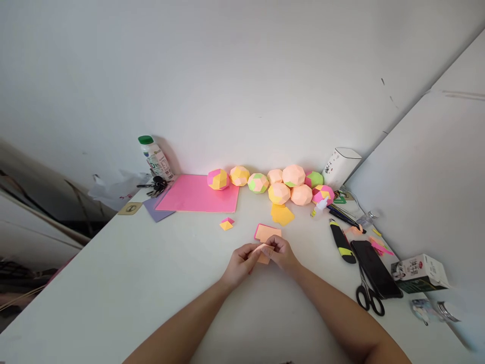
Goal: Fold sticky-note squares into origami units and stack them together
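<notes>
My left hand (241,263) and my right hand (282,254) meet at the middle of the white table (113,288). Both pinch a small orange paper piece (264,254) between their fingertips, just above the tabletop. Right behind the hands lies a small stack of orange and pink paper squares (266,232). A small folded pink-and-yellow paper unit (227,223) sits to the left of that stack. A yellow paper stack (282,214) lies further back.
Several folded paper balls (279,184) line the wall, beside a large pink sheet (197,194), a bottle (155,157) and keys (155,186). On the right lie a utility knife (342,242), a phone (375,269), scissors (368,296), pens (343,215) and a carton (420,273).
</notes>
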`<state>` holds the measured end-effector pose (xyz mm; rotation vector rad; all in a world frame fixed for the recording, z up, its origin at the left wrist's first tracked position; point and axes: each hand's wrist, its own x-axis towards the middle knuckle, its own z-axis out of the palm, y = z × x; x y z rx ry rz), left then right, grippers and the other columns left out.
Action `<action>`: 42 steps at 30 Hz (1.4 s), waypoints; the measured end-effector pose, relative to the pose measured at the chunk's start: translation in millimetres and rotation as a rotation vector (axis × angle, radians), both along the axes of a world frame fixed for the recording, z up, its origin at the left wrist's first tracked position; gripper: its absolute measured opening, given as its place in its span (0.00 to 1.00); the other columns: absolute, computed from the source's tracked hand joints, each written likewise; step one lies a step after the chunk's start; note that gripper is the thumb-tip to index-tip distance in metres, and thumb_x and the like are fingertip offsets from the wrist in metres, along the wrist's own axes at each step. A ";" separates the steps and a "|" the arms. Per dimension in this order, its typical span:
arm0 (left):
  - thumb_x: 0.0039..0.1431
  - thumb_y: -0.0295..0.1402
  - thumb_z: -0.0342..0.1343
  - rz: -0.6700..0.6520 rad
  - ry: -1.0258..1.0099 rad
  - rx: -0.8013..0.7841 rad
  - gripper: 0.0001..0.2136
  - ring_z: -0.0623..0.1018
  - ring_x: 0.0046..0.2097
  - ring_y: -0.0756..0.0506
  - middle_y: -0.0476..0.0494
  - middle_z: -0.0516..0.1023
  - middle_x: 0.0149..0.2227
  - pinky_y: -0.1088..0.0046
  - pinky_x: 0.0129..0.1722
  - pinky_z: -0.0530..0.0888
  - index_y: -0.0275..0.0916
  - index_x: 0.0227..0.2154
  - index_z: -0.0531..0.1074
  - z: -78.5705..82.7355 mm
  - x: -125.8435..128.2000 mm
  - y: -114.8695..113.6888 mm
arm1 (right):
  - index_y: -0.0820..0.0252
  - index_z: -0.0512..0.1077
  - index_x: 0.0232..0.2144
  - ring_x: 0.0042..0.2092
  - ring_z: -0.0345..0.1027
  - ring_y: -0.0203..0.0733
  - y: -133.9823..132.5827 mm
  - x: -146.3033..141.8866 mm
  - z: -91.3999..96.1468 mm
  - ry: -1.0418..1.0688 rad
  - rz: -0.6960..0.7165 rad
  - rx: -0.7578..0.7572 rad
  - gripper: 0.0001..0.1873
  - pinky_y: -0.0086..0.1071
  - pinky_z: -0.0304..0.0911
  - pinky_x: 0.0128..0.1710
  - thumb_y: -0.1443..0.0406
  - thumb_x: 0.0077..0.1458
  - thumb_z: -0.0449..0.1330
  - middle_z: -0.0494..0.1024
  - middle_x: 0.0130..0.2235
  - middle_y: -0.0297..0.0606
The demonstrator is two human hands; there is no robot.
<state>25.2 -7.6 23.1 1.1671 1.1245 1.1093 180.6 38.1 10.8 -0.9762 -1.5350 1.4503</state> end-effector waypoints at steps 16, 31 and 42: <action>0.58 0.42 0.49 -0.038 0.205 0.143 0.16 0.73 0.33 0.47 0.44 0.77 0.31 0.72 0.34 0.70 0.36 0.35 0.76 -4.5 1.0 -2.3 | 0.60 0.66 0.28 0.28 0.61 0.34 1.9 10.2 -1.1 0.011 0.092 -0.055 0.13 0.28 0.58 0.29 0.57 0.47 0.63 0.69 0.26 0.31; 0.57 0.41 0.49 -0.077 0.217 0.132 0.16 0.64 0.25 0.51 0.49 0.68 0.22 0.76 0.25 0.63 0.35 0.36 0.76 -2.7 -0.6 -3.3 | 0.61 0.73 0.27 0.30 0.64 0.36 3.9 10.7 1.8 -0.040 0.133 0.029 0.09 0.30 0.60 0.32 0.60 0.48 0.63 0.73 0.27 0.34; 0.58 0.42 0.45 -0.125 0.242 0.186 0.18 0.51 0.23 0.53 0.54 0.49 0.19 0.76 0.22 0.52 0.36 0.17 0.62 -8.0 1.9 1.4 | 0.61 0.73 0.25 0.27 0.63 0.36 4.0 13.1 3.6 -0.058 0.114 -0.003 0.11 0.30 0.60 0.29 0.58 0.48 0.62 0.74 0.24 0.33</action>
